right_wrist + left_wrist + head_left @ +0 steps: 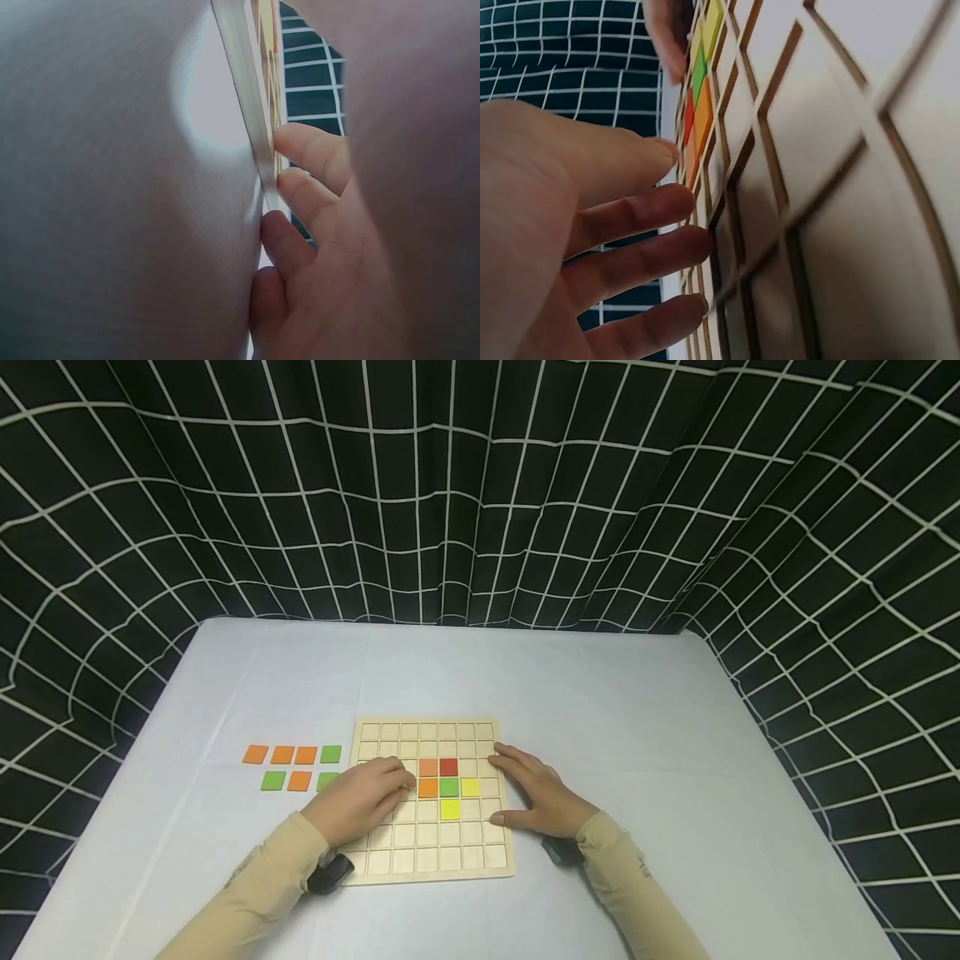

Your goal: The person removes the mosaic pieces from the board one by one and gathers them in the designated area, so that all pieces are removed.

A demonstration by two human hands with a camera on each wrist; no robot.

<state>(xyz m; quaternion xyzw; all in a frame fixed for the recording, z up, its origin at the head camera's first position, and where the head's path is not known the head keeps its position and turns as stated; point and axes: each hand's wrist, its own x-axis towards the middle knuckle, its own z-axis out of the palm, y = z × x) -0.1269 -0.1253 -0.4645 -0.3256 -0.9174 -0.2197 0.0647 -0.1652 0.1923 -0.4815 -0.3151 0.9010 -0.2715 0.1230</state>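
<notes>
A wooden grid board (427, 877) lies on the table. In its middle cells sit an upper orange tile (428, 767), a red tile (448, 767), a lower orange tile (427, 787), a green tile (448, 787) and two yellow tiles (469, 787). My left hand (360, 800) is over the board's left half, fingertips just left of the orange tiles. Nothing shows between its thumb and fingers (656, 251) in the left wrist view. Along the board's right edge rests my right hand (542, 793), fingers spread and the thumb apart; it holds nothing.
Left of the board lie several loose tiles in two rows, among them an orange tile (282, 755) and a green tile (273, 781). My left hand partly covers one green tile (326, 779). A white cloth (637, 718) covers the table, with a dark checked curtain (450, 485) around it.
</notes>
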